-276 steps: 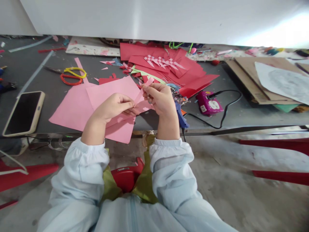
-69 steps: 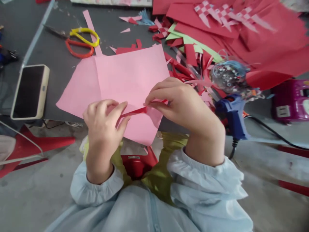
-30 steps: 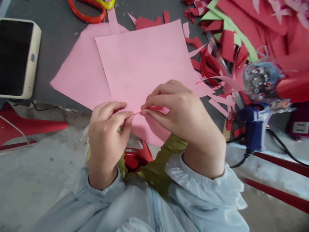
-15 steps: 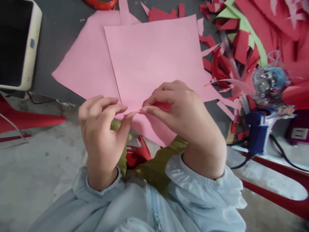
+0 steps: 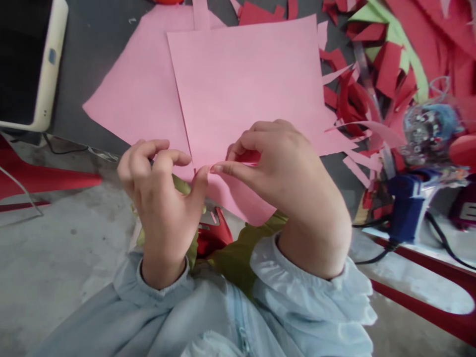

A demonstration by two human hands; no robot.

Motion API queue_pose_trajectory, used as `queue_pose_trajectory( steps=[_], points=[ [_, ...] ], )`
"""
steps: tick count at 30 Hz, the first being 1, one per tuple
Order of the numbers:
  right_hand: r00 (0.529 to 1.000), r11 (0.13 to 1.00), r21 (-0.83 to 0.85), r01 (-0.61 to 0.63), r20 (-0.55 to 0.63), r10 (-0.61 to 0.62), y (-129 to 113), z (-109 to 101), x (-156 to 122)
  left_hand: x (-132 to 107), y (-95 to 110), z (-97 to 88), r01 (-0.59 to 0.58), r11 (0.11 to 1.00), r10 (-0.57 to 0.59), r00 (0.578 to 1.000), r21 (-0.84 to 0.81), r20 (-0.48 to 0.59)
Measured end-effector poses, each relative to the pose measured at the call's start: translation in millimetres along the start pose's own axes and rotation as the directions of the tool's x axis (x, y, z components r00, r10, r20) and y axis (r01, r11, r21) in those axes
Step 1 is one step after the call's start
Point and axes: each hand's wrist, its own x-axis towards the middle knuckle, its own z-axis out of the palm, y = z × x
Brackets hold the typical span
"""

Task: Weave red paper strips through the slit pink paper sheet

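Nearest the camera, my right hand point(image 5: 286, 178) is clamped round a little red strip point(image 5: 248, 156), thumb and fingers pinching it into a tight curl just left of centre frame. My left hand point(image 5: 159, 193) is half curled and loose, gripping nothing. Only its thumb tip presses against my right fingertip where the strip's end pokes out. Both hands hover over the near edge of the table point(image 5: 96, 39), where the top pink sheet point(image 5: 245, 74) hangs off. There's bare floor point(image 5: 55, 248) at lower left. The right side's cramped by the blue glue gun point(image 5: 403, 213) and red scraps point(image 5: 349, 94). The phone point(image 5: 22, 64) is at upper left, screen dark.
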Motion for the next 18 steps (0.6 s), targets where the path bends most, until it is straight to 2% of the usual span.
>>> queue_pose_trajectory(
  steps=[4, 10, 18],
  points=[
    [0.998, 0.999, 0.007, -0.043, 0.034, 0.043, -3, -2, 2, -1, 0, -0.3, 0.028, 1.0, -0.028, 1.0, 0.0, 0.015],
    [0.978, 0.98, 0.039, -0.197, 0.076, 0.194, -13, -6, 7, -2, 0, 0.2, 0.057, 0.994, -0.053, 0.998, -0.096, 0.04],
    [0.957, 0.959, 0.004, -0.282, 0.078, 0.281, -20, -10, 11, -4, 2, -0.5, 0.086, 0.993, -0.082, 0.995, -0.08, 0.052]
  ],
)
